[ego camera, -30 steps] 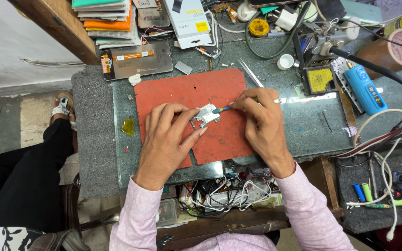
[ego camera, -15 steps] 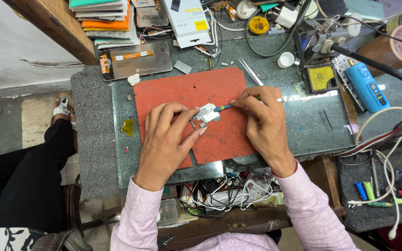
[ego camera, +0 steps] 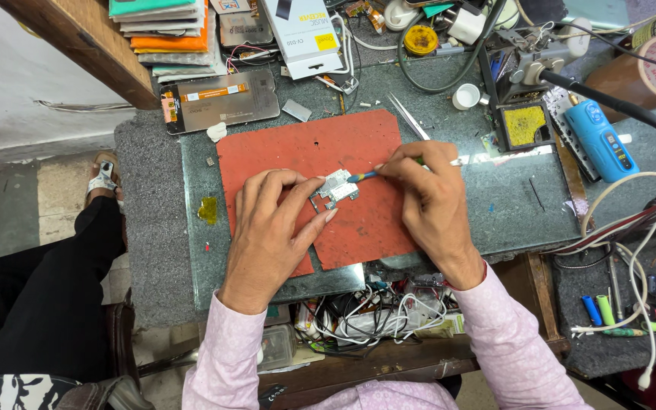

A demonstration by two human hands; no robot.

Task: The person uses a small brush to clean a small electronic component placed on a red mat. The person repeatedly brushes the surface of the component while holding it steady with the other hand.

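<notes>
Tool tip at the small board

The left hand [ego camera: 271, 228] pins a small metal board [ego camera: 335, 188] on the red mat [ego camera: 298, 152], fingers pinching its edges. The right hand [ego camera: 430, 193] grips a thin blue-tipped tool [ego camera: 364, 176], its point touching the board's right side. This looks like probing or prying work mid-way; any further push seems to need a steady board and light pressure. Tweezers [ego camera: 408, 115] lie near on the counter [ego camera: 510, 190]

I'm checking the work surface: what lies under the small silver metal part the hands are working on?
The small silver metal part rests on a red rubber mat atop the glass-covered bench. The left hand hides the mat just below it.
</notes>
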